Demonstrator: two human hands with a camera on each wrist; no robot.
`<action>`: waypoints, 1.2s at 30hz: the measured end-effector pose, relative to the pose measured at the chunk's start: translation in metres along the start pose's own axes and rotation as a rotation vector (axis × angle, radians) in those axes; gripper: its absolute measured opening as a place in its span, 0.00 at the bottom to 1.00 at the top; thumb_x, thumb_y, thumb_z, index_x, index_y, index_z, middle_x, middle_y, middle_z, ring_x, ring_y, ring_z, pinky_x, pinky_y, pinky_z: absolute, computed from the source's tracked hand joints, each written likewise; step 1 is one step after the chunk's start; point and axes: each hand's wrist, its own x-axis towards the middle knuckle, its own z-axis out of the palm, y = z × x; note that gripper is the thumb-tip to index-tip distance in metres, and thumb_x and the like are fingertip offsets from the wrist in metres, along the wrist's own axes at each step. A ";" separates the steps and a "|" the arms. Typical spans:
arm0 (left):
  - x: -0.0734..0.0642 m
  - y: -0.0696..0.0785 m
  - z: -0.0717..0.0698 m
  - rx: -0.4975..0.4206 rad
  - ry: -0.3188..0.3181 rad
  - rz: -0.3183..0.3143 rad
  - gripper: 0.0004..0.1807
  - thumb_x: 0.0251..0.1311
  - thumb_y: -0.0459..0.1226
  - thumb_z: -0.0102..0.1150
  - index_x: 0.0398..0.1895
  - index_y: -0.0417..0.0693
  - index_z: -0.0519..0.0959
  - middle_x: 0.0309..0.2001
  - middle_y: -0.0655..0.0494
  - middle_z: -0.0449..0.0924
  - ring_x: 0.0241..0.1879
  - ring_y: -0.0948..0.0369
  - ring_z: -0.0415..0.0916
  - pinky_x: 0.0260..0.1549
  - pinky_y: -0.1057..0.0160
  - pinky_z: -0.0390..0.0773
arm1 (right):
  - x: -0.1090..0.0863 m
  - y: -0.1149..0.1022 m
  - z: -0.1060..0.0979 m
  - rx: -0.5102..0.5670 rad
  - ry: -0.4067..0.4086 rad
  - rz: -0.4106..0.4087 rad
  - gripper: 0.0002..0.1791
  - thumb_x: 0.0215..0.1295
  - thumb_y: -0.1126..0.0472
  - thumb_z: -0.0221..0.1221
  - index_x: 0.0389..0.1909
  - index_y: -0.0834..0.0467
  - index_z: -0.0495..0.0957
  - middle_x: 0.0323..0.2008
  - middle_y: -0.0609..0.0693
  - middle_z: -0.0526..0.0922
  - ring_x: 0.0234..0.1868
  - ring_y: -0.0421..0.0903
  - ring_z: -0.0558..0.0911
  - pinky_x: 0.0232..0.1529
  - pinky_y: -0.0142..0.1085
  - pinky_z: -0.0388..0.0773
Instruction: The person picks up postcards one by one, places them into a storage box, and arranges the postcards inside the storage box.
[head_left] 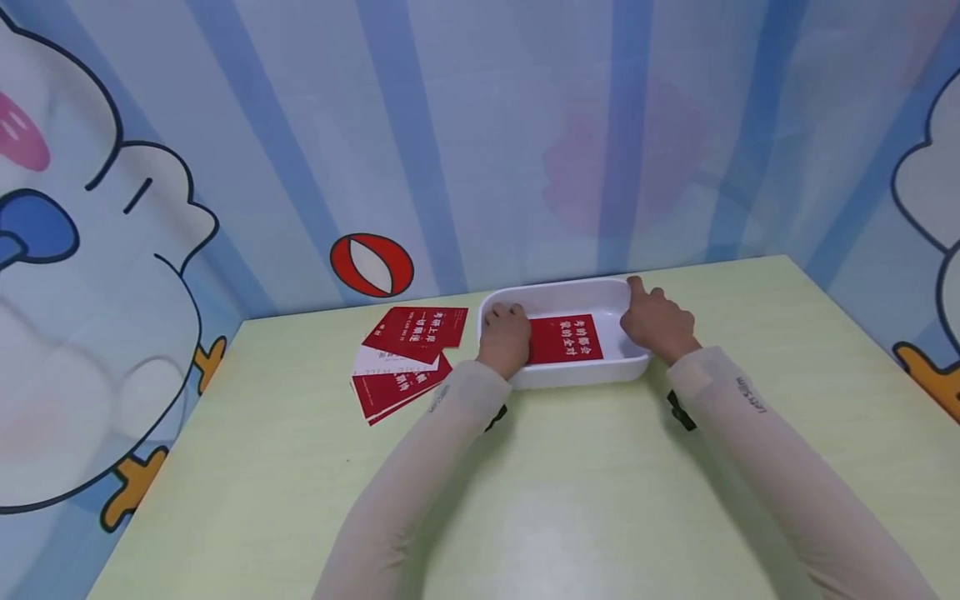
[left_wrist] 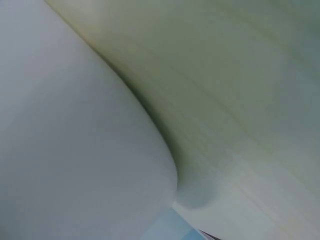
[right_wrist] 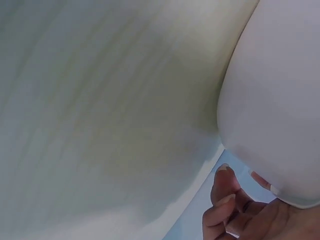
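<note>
A white plastic tray (head_left: 573,373) stands at the back of the table against the wall. Inside it lies a red card (head_left: 566,337) with white printed characters; whether others lie under it is hidden. My left hand (head_left: 505,340) grips the tray's left end and covers the card's left edge. At the opposite end, my right hand (head_left: 658,321) holds the right rim. The right wrist view shows curled fingers (right_wrist: 225,185) beside the tray's white outer wall (right_wrist: 275,100). Only the wall (left_wrist: 85,140) and tabletop fill most of the left wrist view; the left fingers are not visible there.
Left of the tray, several red cards (head_left: 420,329) and a white card (head_left: 375,361) lie overlapped in a loose fan. Behind the pale green table (head_left: 585,483) rises a blue striped backdrop (head_left: 517,150) with cartoon figures.
</note>
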 end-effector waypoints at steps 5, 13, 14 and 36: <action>0.000 -0.001 -0.002 -0.005 -0.011 0.008 0.20 0.75 0.39 0.45 0.62 0.36 0.68 0.57 0.39 0.73 0.57 0.51 0.73 0.61 0.56 0.75 | -0.001 -0.001 0.001 0.001 0.005 0.009 0.37 0.69 0.58 0.46 0.76 0.59 0.45 0.60 0.71 0.67 0.53 0.67 0.75 0.57 0.65 0.71; 0.007 -0.002 -0.006 -0.022 -0.065 0.014 0.22 0.73 0.40 0.49 0.65 0.38 0.64 0.60 0.41 0.72 0.59 0.52 0.72 0.64 0.57 0.73 | -0.001 -0.002 -0.003 -0.003 -0.013 0.011 0.37 0.70 0.58 0.46 0.76 0.59 0.45 0.60 0.71 0.68 0.54 0.67 0.75 0.58 0.65 0.72; 0.008 -0.002 -0.006 -0.018 -0.059 0.026 0.23 0.72 0.40 0.50 0.65 0.38 0.65 0.60 0.41 0.72 0.59 0.52 0.72 0.64 0.57 0.73 | -0.001 -0.002 -0.003 -0.004 -0.013 0.010 0.37 0.70 0.58 0.46 0.76 0.59 0.45 0.60 0.71 0.68 0.54 0.67 0.75 0.57 0.65 0.72; 0.021 -0.035 -0.017 -0.061 0.205 0.039 0.21 0.72 0.46 0.49 0.59 0.41 0.69 0.52 0.45 0.75 0.52 0.52 0.72 0.51 0.58 0.80 | 0.004 0.001 -0.006 -0.008 -0.037 0.009 0.36 0.70 0.56 0.43 0.76 0.60 0.45 0.59 0.71 0.67 0.51 0.66 0.75 0.57 0.64 0.72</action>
